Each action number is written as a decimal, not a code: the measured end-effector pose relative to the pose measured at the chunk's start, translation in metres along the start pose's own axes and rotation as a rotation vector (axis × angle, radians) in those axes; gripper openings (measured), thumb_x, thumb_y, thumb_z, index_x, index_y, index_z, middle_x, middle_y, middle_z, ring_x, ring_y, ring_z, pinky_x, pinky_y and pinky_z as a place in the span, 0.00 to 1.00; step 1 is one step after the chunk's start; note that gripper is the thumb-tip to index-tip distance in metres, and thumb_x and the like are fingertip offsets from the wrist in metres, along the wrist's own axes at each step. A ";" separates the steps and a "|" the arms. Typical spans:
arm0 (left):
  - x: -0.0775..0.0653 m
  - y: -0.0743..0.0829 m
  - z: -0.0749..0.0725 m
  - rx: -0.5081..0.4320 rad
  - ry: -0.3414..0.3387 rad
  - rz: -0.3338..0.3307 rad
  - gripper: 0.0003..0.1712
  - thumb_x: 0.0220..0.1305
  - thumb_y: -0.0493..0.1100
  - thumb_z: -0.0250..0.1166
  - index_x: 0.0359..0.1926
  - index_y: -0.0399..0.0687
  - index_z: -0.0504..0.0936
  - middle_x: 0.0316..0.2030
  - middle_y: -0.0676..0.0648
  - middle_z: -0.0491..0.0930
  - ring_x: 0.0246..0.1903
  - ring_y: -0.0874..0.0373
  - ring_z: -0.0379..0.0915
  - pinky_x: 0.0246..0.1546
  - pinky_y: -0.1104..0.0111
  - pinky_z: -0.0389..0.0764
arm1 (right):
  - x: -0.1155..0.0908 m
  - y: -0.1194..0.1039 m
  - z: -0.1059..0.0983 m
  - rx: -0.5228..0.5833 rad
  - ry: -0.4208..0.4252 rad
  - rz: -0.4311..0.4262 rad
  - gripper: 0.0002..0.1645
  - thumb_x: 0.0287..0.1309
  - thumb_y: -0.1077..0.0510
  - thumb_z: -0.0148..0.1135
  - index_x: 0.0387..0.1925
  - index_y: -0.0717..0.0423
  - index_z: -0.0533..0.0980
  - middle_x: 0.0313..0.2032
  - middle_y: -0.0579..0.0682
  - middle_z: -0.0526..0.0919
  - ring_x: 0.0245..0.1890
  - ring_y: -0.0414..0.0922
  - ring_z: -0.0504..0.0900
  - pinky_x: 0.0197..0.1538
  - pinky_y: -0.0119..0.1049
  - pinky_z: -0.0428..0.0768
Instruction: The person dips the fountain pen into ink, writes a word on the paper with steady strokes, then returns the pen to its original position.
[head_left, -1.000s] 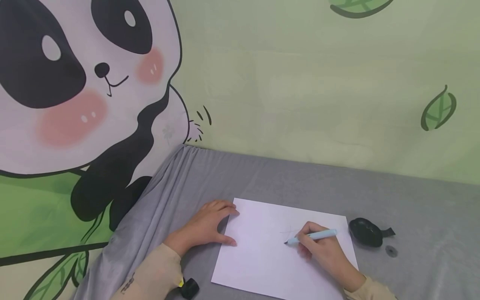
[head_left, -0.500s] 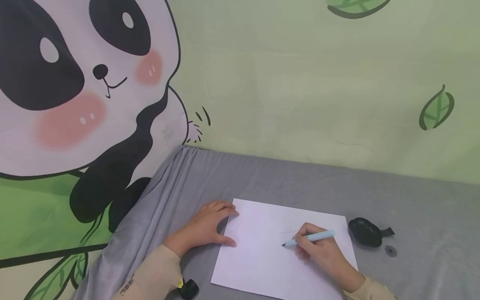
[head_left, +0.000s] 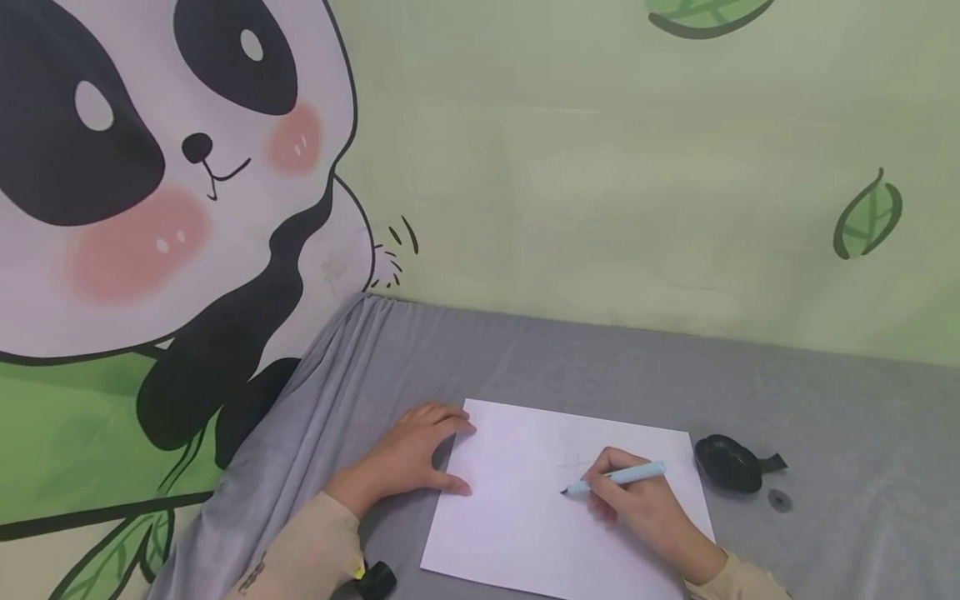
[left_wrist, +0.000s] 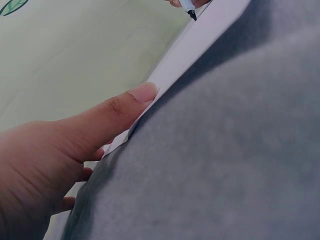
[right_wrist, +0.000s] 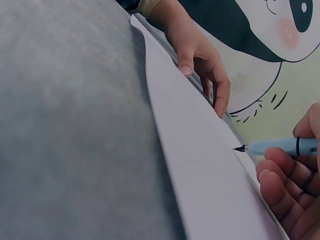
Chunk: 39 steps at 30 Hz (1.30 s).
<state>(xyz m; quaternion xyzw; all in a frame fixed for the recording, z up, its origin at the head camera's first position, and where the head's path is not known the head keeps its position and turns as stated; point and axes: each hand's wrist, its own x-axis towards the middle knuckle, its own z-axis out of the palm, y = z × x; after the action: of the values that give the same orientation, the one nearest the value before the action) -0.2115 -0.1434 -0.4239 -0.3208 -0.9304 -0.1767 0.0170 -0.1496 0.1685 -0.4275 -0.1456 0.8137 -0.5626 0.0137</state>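
Note:
A white sheet of paper (head_left: 502,517) lies on the grey cloth. My left hand (head_left: 411,450) rests at its left edge, thumb and fingers spread, with the thumb (left_wrist: 117,112) touching the paper in the left wrist view. Over the sheet's right part, my right hand (head_left: 641,504) pinches a light blue pen (right_wrist: 272,146) with a dark pointed tip. In the head view the tip is at or just above the paper; contact is hard to tell. Faint thin lines (head_left: 573,462) show on the sheet near the right fingers.
Right of the paper lies a glossy black oval object (head_left: 727,463) with a short tab. Close by is a small grey disc (head_left: 780,500). A black cylindrical object (head_left: 377,579) sits by the left sleeve. Behind the cloth (head_left: 525,350) rises a wall (head_left: 600,183) with a panda picture.
The pen tip and right hand have shifted slightly left and down across the paper. My left hand keeps its place at the edge. The head view has drifted a little.

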 end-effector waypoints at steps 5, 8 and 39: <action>0.000 0.001 -0.001 -0.006 -0.009 -0.002 0.44 0.42 0.65 0.74 0.58 0.51 0.76 0.61 0.46 0.73 0.63 0.47 0.65 0.65 0.48 0.64 | 0.000 0.001 0.000 -0.001 -0.008 -0.003 0.07 0.60 0.65 0.58 0.27 0.63 0.74 0.19 0.53 0.79 0.17 0.34 0.76 0.20 0.32 0.79; 0.000 0.001 -0.001 -0.011 -0.015 -0.006 0.44 0.42 0.65 0.74 0.59 0.50 0.76 0.61 0.46 0.73 0.64 0.46 0.65 0.65 0.48 0.64 | 0.000 0.002 0.000 -0.002 -0.007 -0.009 0.06 0.60 0.65 0.58 0.28 0.63 0.75 0.19 0.53 0.80 0.17 0.35 0.76 0.19 0.32 0.79; 0.000 0.000 0.000 -0.026 -0.014 -0.006 0.43 0.42 0.63 0.75 0.58 0.50 0.76 0.61 0.46 0.73 0.63 0.46 0.65 0.64 0.48 0.64 | 0.006 0.003 -0.007 -0.065 0.269 0.144 0.05 0.60 0.63 0.59 0.29 0.62 0.77 0.20 0.52 0.81 0.14 0.38 0.75 0.22 0.31 0.78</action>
<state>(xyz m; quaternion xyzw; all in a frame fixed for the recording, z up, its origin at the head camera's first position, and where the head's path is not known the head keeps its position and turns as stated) -0.2114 -0.1431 -0.4243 -0.3195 -0.9290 -0.1865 0.0060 -0.1568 0.1743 -0.4268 -0.0103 0.8342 -0.5481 -0.0599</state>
